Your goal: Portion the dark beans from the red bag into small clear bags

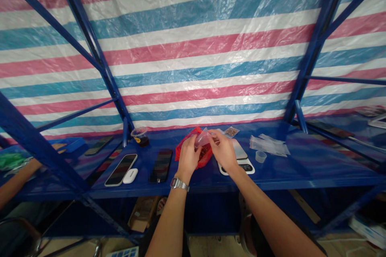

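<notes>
Between my two hands is a small clear plastic bag [202,138], held over a red plastic bag [183,147] with dark reddish bits in it. My left hand [189,156], with a metal watch at the wrist, pinches the clear bag's left side. My right hand [223,149] grips its right side, fingers closed. Under and beside my right forearm sits a white digital scale [249,167], partly hidden. A filled clear packet [231,131] lies behind it. To the right are a small clear cup [260,156] and several flat clear bags [269,145].
Left on the blue table [193,186] are two phones [121,170], a white earbud case [130,176] and a lidded cup of dark liquid [140,137]. Blue metal posts [105,72] frame the table; a striped sheet [205,56] hangs behind. Another person's arm [22,178] reaches in at far left.
</notes>
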A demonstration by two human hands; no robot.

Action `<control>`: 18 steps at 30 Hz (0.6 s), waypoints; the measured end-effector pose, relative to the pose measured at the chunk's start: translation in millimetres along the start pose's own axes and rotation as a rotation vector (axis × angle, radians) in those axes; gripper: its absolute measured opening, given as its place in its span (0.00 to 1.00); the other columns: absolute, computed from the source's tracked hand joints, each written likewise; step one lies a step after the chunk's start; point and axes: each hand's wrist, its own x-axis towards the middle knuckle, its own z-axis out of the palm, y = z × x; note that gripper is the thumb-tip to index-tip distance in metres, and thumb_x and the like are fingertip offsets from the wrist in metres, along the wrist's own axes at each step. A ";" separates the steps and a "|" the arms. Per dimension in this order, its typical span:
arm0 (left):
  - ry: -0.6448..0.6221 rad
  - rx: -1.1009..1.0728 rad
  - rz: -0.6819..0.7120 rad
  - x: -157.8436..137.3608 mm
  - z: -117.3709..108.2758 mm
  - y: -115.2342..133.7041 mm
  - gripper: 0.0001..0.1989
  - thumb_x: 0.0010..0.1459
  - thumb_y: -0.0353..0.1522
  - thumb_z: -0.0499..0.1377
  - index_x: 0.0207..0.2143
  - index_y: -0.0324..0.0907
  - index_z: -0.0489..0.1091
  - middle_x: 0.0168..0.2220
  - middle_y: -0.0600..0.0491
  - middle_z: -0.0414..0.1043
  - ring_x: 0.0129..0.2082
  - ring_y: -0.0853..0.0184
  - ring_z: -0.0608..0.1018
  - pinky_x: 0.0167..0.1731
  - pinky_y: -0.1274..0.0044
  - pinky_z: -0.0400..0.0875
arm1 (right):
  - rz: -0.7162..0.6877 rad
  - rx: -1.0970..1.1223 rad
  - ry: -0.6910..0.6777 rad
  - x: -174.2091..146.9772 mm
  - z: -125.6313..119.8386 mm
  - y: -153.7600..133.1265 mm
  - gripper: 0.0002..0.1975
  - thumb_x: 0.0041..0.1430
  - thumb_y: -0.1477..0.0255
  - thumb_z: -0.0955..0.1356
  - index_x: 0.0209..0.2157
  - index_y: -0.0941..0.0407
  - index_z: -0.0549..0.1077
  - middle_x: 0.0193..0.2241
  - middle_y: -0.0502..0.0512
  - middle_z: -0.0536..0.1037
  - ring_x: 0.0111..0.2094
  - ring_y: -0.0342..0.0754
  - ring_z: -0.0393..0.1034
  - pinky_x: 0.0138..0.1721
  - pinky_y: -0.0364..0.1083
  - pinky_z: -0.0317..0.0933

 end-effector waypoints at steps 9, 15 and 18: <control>0.144 0.127 0.016 -4.0 -31.6 3.7 0.29 0.65 0.38 0.60 0.66 0.43 0.60 0.59 0.41 0.67 0.62 0.53 0.69 0.63 0.58 0.64 | 0.229 -0.374 0.540 37.2 -124.2 63.6 0.16 0.60 0.63 0.66 0.46 0.56 0.76 0.35 0.61 0.83 0.35 0.55 0.77 0.43 0.51 0.68; 0.135 0.155 0.022 -8.5 -39.7 -1.8 0.25 0.69 0.40 0.56 0.65 0.43 0.62 0.55 0.42 0.68 0.58 0.53 0.70 0.61 0.58 0.65 | 0.628 -0.788 0.164 27.3 -196.9 142.9 0.18 0.54 0.70 0.66 0.44 0.55 0.82 0.42 0.68 0.82 0.42 0.66 0.75 0.43 0.58 0.66; 0.136 0.159 0.005 -9.1 -40.4 -1.8 0.25 0.69 0.40 0.55 0.65 0.43 0.62 0.55 0.41 0.67 0.58 0.53 0.69 0.61 0.57 0.65 | 0.548 -0.982 0.076 17.7 -202.6 165.6 0.20 0.50 0.70 0.68 0.45 0.56 0.82 0.45 0.73 0.79 0.48 0.70 0.72 0.46 0.60 0.64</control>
